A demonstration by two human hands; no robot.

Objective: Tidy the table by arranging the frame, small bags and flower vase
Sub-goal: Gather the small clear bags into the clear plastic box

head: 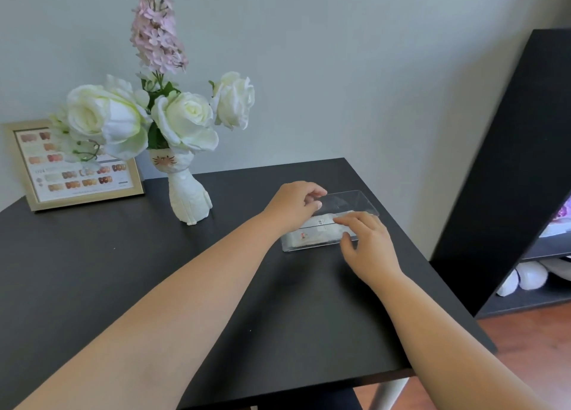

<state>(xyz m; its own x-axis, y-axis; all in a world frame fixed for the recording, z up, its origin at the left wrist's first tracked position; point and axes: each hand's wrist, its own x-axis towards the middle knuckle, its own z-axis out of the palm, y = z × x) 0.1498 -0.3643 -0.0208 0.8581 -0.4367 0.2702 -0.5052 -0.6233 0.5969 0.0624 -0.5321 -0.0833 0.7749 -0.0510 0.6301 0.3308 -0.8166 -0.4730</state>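
Left hand pinches the clear bag at far right of the table, while the right hand, fingers loosely spread, seems to rest on the small bags.

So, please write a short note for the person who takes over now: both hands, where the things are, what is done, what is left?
Left hand: fingers pinch the clear lid of a flat box, lid raised.
Right hand: open, fingers resting on the small bags in the box.
Frame stands at the table's back left corner; vase stands upright beside it.
Done, it seems: frame and vase placed.
Left: settle the bags, probably close the lid.
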